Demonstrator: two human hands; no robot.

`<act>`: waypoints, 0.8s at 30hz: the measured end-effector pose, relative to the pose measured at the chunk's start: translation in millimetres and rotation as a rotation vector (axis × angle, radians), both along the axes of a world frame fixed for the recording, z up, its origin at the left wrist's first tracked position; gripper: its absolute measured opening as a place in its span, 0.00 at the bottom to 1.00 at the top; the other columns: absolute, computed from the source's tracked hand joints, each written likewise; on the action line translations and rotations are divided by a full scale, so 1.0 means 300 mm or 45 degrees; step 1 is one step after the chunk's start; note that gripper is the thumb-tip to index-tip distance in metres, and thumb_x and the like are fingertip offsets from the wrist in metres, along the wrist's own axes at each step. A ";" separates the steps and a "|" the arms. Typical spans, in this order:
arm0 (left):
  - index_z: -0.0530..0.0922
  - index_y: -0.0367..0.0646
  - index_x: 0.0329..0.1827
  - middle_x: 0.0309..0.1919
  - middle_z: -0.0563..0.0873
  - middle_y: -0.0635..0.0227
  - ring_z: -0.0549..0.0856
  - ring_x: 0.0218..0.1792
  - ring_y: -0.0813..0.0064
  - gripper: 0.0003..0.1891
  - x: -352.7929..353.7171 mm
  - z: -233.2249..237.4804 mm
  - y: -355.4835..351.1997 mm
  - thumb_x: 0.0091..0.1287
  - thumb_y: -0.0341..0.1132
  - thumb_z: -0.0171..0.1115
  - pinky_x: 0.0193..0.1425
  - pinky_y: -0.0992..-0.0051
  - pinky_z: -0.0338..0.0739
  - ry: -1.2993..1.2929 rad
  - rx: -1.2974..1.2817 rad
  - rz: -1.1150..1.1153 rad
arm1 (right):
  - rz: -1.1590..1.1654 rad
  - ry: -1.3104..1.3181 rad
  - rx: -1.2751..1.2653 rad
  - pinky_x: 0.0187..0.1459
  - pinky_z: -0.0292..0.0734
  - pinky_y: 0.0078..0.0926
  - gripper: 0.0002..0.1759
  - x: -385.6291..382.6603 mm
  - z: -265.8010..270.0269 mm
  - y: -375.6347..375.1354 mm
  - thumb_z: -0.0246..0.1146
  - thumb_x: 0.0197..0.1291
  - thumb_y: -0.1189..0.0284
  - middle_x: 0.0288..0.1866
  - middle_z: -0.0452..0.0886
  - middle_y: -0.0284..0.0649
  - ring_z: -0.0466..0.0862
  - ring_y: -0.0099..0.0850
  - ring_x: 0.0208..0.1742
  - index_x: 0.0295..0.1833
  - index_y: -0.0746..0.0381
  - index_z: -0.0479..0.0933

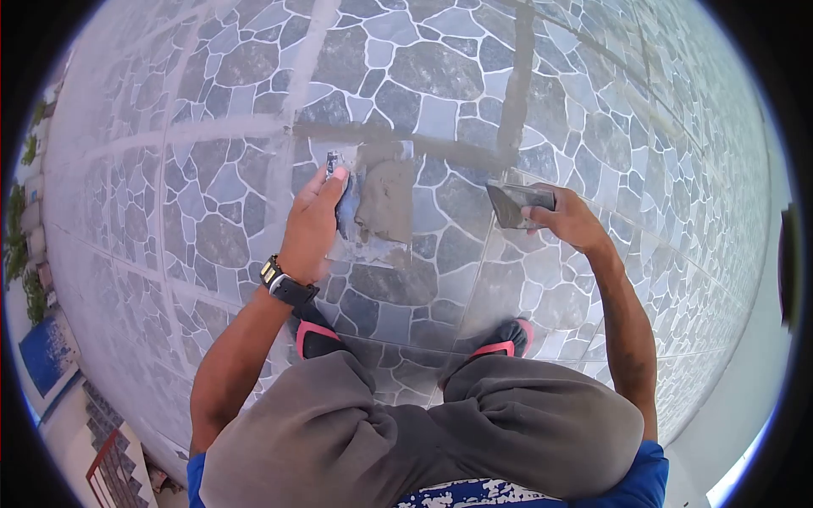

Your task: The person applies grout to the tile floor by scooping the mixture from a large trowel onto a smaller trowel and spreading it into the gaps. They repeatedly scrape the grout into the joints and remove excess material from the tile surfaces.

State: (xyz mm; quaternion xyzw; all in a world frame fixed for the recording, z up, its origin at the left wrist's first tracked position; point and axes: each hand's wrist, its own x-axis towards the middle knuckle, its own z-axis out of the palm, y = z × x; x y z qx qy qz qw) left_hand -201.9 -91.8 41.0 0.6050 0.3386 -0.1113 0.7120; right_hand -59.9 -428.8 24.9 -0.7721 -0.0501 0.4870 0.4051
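Observation:
My left hand [312, 222] is closed on the left edge of a worn, flat rectangular board [398, 254], with the thumb on top. A lump of wet grey grout [385, 199] lies spread on the board. To the right, my right hand [566, 218] grips a small flat scraper [508, 206], its blade pointing left and smeared with grey. The scraper is close above the tile floor [449, 254]; whether it touches is not clear. Dark, wet-looking grout [461, 152] covers the joint beyond the board. Another dark grout strip [518, 80] runs away from me.
Stone-pattern tiles surround me, with pale, dusty joints [203, 135] at the left. My feet in pink-strapped sandals [315, 332] are just below the board. At the far left are a blue panel [47, 356] and a red railing [106, 466]. A pale wall [754, 339] borders the right side.

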 end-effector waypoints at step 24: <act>0.70 0.39 0.68 0.48 0.82 0.69 0.82 0.44 0.82 0.25 0.248 0.181 -0.220 0.76 0.48 0.52 0.44 0.76 0.82 0.102 -0.258 -0.757 | 0.568 -1.554 0.297 0.61 0.78 0.39 0.41 -0.204 0.437 0.013 0.67 0.37 0.89 0.65 0.77 0.41 0.77 0.46 0.64 0.64 0.55 0.75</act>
